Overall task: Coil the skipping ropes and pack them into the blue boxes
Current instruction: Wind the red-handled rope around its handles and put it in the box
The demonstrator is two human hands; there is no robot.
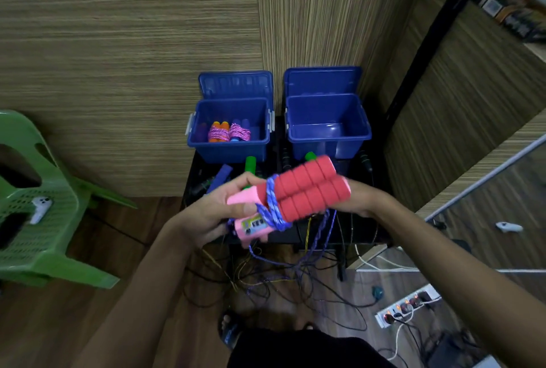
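I hold a skipping rope with two red foam handles (310,190) and pink ends side by side above a black table (325,237). My left hand (212,214) grips the pink ends, thumb on top. My right hand (363,199) holds the red ends from behind. A few turns of purple-blue cord (273,205) wrap the handles, and the rest hangs down to the floor. Two open blue boxes stand at the table's back: the left box (230,149) holds coiled ropes with pink cord, and the right box (328,140) shows nothing inside.
Loose green (250,164) and blue handles (220,180) and tangled cords lie on the table and floor. A green plastic chair (38,214) stands at the left with a white controller on it. A power strip (407,304) lies on the floor at the right.
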